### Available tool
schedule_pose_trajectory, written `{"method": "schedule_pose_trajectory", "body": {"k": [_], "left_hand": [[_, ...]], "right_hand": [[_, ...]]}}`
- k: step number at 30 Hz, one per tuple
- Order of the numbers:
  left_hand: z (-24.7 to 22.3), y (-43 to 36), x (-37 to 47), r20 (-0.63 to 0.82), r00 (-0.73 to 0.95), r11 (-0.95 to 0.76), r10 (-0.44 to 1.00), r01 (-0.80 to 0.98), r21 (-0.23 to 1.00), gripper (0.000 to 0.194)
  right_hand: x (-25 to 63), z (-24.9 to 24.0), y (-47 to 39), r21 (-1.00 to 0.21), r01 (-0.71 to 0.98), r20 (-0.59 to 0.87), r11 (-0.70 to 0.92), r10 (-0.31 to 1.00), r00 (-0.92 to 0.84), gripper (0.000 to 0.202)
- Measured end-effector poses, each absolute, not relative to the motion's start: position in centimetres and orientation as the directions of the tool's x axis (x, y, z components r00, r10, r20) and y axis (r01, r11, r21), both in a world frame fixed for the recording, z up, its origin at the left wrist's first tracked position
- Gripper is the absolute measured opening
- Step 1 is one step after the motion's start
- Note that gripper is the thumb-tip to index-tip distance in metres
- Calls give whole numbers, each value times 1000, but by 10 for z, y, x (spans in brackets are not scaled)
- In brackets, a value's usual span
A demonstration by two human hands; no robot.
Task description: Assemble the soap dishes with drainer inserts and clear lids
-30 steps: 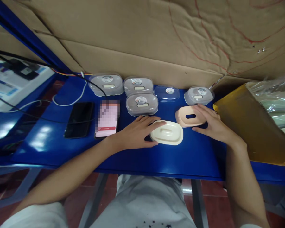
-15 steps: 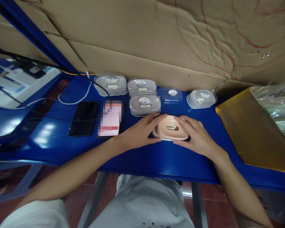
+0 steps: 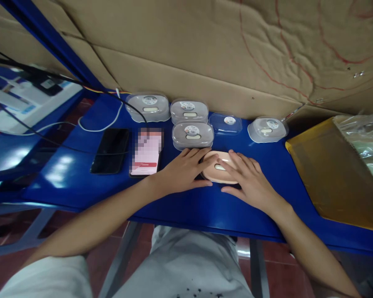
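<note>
A peach oval plastic box [image 3: 216, 176] with a small pale slot in its top sits on the blue table. My left hand [image 3: 191, 167] grips its left end, with the index finger across the top and the thumb along the front edge. From the right, my right hand [image 3: 247, 176] holds the other end; its fingers reach over the top and its thumb is low at the front. Both hands partly hide the box. Just behind it stands a grey oval box with a clear cover [image 3: 192, 135] and a round label.
Similar covered boxes [image 3: 147, 107] line the back, along with a clear lid [image 3: 225, 124] bearing a label. At left lie a dark phone [image 3: 110, 151] and a lit phone [image 3: 146, 151], near cables. A yellow-taped carton [image 3: 332, 174] holding plastic-wrapped items stands at right.
My right hand has slid left and farther over the top of the peach box. My left index finger now lies across its top too. The view has shifted slightly.
</note>
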State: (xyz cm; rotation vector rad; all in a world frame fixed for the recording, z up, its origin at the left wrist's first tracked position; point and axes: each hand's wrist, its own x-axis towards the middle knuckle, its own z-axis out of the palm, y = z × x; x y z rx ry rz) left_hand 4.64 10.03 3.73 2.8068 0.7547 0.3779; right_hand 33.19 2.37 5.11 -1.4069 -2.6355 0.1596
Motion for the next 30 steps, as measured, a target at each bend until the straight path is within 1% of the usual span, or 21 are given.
{"method": "schedule_pose_trajectory", "body": {"k": [3, 5, 8, 11, 14, 16, 21, 25, 30], "left_hand": [[38, 100, 47, 207, 840, -860, 502, 458, 226, 72], [40, 100, 47, 221, 840, -865, 496, 453, 218, 70], [46, 100, 47, 245, 836, -867, 491, 442, 231, 67], [51, 100, 45, 281, 822, -865, 495, 435, 250, 60], [52, 102, 44, 290, 816, -862, 500, 436, 259, 55], [51, 103, 42, 274, 822, -860, 498, 431, 273, 57], [46, 106, 41, 241, 830, -841, 503, 406, 358, 59], [45, 107, 41, 234, 829, -831, 508, 401, 386, 63], [44, 111, 40, 205, 819, -789, 536, 400, 465, 74]], "right_hand": [[348, 58, 44, -271, 811, 121, 519, 854, -506, 68], [358, 59, 68, -284, 845, 152, 454, 891, -428, 63], [365, 54, 109, -236, 880, 125, 412, 911, -393, 66], [363, 50, 133, -162, 887, 102, 432, 901, -421, 68], [362, 51, 130, -103, 886, 150, 453, 887, -436, 60], [365, 52, 117, -98, 896, 162, 434, 895, -416, 57], [386, 49, 82, -179, 933, 160, 313, 945, -286, 55], [405, 41, 69, -312, 893, 201, 325, 941, -272, 52], [409, 43, 68, -361, 871, 260, 333, 933, -249, 49]]}}
